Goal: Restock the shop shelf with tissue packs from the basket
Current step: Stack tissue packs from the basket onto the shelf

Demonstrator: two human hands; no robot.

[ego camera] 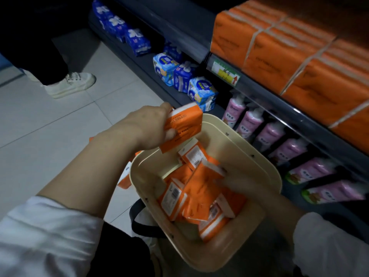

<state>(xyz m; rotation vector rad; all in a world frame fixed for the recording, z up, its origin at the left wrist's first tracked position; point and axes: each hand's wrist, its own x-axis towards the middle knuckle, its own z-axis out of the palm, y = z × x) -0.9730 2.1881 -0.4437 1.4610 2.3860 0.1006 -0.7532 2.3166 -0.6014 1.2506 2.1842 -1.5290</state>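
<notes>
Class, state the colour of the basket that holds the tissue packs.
Cream, a pale beige. The basket shows best in the head view, the only one given.

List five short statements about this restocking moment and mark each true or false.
1. The left hand grips orange tissue packs above the cream basket. True.
2. The basket is empty. False: loose tissue packs are piled in it.
3. The upper shelf on the right holds blue packs. False: it holds orange tissue bundles.
4. Pink packs line the shelf below the orange bundles. True.
5. The right hand rests on the shelf. False: it is blurred and reaches into the basket among the loose packs.
</notes>
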